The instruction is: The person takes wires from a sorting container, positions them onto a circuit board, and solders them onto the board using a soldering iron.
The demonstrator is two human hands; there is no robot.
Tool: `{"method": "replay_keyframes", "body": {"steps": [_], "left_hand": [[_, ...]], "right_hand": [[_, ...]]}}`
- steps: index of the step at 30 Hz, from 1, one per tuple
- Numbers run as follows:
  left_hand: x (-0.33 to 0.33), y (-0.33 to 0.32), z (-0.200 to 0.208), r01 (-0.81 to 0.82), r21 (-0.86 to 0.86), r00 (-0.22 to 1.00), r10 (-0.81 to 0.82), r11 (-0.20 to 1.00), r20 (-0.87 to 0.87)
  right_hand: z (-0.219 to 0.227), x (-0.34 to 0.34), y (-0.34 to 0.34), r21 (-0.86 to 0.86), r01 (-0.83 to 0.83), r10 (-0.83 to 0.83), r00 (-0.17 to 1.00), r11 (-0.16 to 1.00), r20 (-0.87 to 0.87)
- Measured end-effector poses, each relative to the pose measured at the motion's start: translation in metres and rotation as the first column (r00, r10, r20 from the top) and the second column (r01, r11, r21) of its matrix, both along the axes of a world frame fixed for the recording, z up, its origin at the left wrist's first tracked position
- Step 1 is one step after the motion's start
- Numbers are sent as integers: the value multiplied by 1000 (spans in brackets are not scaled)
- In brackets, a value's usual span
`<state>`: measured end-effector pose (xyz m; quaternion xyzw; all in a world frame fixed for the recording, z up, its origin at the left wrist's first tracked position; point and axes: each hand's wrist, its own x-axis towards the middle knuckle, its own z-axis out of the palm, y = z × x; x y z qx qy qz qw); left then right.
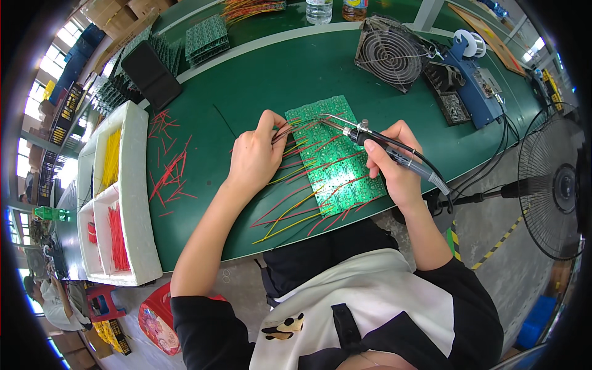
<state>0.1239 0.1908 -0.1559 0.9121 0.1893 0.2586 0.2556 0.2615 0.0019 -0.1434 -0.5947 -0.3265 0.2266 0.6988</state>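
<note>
On the green bench lies a panel of small green circuit boards [345,163], with several red, yellow and dark wires [287,196] sticking out past its left and near edges. My left hand [254,159] is at the panel's upper left, thumb and forefinger pinched on thin red wires [282,131]. A soldering iron [420,170] is gripped in my right hand [399,182], and a thin curved metal feed tube is clamped along it. Its tip touches or hovers just over the panel's upper part, near the wire ends; I cannot tell which.
A white foam box [140,203] of yellow and red wires stands left, beside loose red wire pieces [169,176]. A phone [151,75] leans behind it near stacked boards [206,39]. At the back right are a square fan [391,52] and blue soldering station [472,83]; a floor fan [562,188] stands right.
</note>
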Motion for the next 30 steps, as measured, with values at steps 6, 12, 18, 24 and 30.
{"method": "replay_keyframes", "body": {"steps": [6, 12, 18, 24, 30], "left_hand": [[0, 0, 1, 2, 1, 1000, -2, 1000, -2], [0, 0, 0, 1, 11, 1000, -1, 1000, -6], [1, 0, -2, -1, 5, 1000, 1, 1000, 0], [1, 1, -3, -8, 3, 1000, 8, 1000, 5], [0, 1, -1, -3, 7, 1000, 3, 1000, -3]], "right_hand": [[1, -1, 0, 2, 3, -3, 1000, 1000, -2], [1, -1, 0, -3, 2, -2, 1000, 1000, 5], [1, -1, 0, -6, 5, -4, 1000, 1000, 11], [1, -2, 1, -7, 10, -10, 1000, 1000, 6], [1, -1, 0, -18, 6, -6, 1000, 1000, 13]]}}
